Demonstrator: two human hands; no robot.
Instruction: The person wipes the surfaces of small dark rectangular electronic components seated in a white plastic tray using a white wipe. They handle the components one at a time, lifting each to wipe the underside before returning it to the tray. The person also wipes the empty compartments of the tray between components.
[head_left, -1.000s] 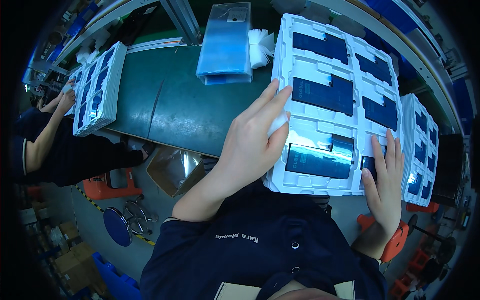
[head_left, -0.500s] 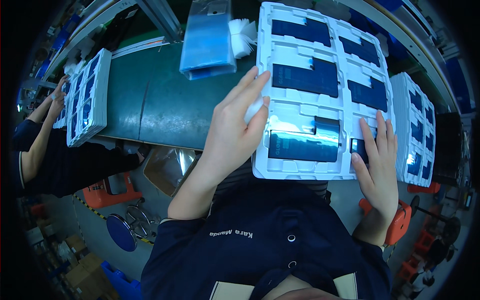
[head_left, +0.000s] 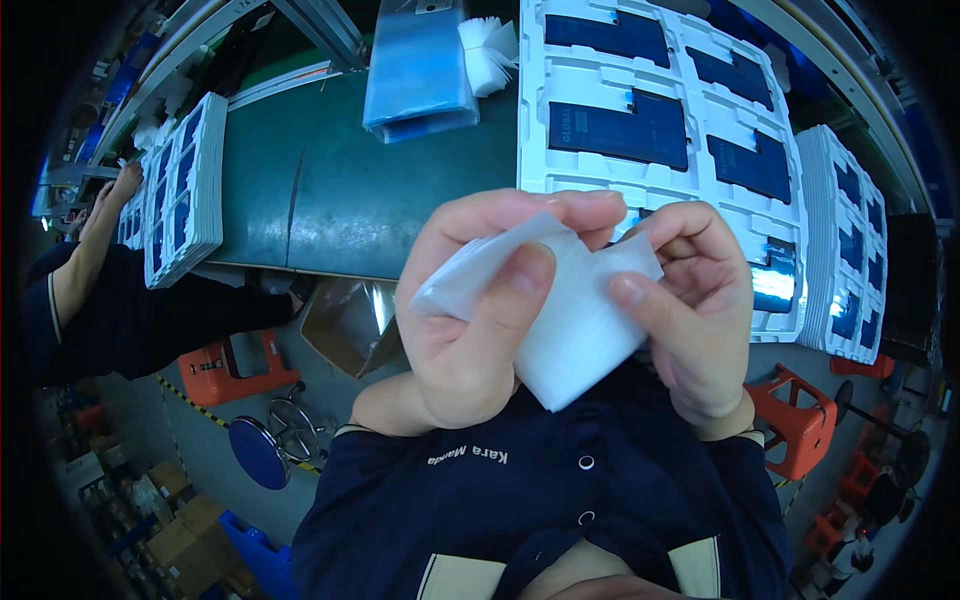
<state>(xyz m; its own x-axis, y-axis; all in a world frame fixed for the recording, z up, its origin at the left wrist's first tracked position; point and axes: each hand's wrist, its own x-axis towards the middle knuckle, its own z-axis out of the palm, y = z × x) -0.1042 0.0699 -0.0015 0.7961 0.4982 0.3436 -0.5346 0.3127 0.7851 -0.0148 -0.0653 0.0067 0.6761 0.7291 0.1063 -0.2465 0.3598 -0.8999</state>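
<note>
Close in front of my chest, both hands are on a folded white cloth wipe. My left hand is closed round its layered left part, thumb on top. The thumb and fingers of my right hand pinch its right edge. Just beyond my hands lies a white moulded plastic tray with several dark, flat, L-shaped battery packs in its pockets. My hands cover the tray's near left part.
Left of the tray, a bundle of white wipes lies beside a stack of clear plastic bags on the green table. Stacked filled trays stand at right and left. At far left, another person's hand touches trays.
Both hands have left the tray and come together nearer my chest. The white wipe, mostly hidden by my left hand before, is now spread between them.
</note>
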